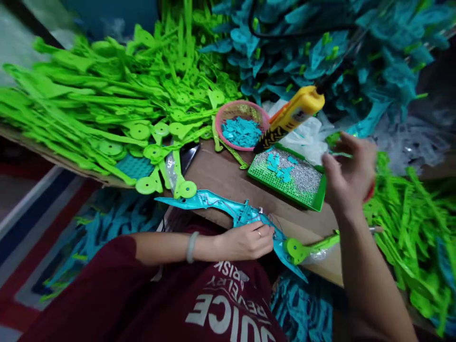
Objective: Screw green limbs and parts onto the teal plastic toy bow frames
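Now, blue bow-shaped piece (245, 216), in left grip (247, 241), extending either side

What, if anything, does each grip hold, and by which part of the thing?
The left grip holds the blue bow-shaped piece near its middle; whether the right grip holds anything cannot be told.
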The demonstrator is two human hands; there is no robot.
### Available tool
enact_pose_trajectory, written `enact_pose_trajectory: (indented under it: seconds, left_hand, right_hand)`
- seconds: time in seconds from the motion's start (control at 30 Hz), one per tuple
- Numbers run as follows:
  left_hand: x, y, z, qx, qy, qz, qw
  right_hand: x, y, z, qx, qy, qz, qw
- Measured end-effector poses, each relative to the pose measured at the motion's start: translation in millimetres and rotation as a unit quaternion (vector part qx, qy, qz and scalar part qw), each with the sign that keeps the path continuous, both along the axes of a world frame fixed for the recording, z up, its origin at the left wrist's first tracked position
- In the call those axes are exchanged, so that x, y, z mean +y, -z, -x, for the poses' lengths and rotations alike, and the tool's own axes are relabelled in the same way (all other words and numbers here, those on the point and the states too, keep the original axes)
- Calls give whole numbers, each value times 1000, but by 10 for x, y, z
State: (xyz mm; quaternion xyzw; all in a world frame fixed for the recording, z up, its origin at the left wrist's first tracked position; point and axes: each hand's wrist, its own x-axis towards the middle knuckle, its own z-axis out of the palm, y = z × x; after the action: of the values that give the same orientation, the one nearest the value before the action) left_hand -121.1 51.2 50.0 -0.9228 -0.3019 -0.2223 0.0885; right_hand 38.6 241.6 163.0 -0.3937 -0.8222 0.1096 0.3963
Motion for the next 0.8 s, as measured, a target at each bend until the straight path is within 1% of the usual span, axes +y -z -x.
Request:
enact_pose_trajectory:
  seconds: [0.03, 0.07, 0.13, 0.17, 0.2, 0.23, 0.3, 0.37, 0.43, 0.5, 0.53, 0.6, 0.67, 0.7, 0.73, 0.8]
  left_hand:
    - [11, -5, -14, -3, -1, 0, 1000]
    - [19, -5, -43, -9, -4, -1, 1000]
    - [30, 7, -130, -22, -9, -4, 1000]
    - [35, 17, -181, -28, -12, -3, 1000]
    - [39, 28, -231, -33, -16, 0, 999]
    - [41, 37, -275, -36, -20, 4, 999]
    - [36, 45, -339, -40, -25, 14, 999]
    - [12, 36, -377, -43, -28, 25, 998]
    - [-36, 16, -413, -51, -36, 40, 997]
    - [-104, -9, -459, -67, -48, 55, 995]
    - [-141, -23, -478, -78, -52, 62, 994]
    - [-205, -66, -474, -106, -58, 75, 990]
    - [-210, -151, -372, -136, -63, 89, 985]
    - [-168, -209, -280, -145, -63, 94, 983]
    - [-85, -270, -168, -147, -62, 95, 983]
    - [213, -376, 76, -119, -44, 92, 988]
  right_hand:
    - [104, 12, 210, 19, -55, 60, 997]
    - [180, 28, 398, 22, -119, 119, 986]
    - [246, 49, 702, 36, -222, 230, 947]
    - [240, 49, 817, 47, -251, 275, 927]
    - [215, 41, 906, 60, -265, 306, 912]
    - [178, 23, 970, 74, -264, 323, 906]
    - [93, -40, 1014, 104, -234, 319, 912]
    - [22, -118, 940, 146, -198, 307, 919]
    - [-37, -175, 761, 197, -182, 318, 909]
    - [-106, -174, 513, 239, -160, 329, 899]
    - [-146, -146, 378, 253, -137, 323, 902]
    - [-236, -51, 115, 277, -73, 287, 914]
    - [-330, 48, -113, 296, -14, 244, 923]
    - [-375, 82, -207, 304, 6, 228, 925]
    - [-415, 101, -287, 309, 21, 215, 926]
    - [-476, 103, -410, 310, 37, 192, 931]
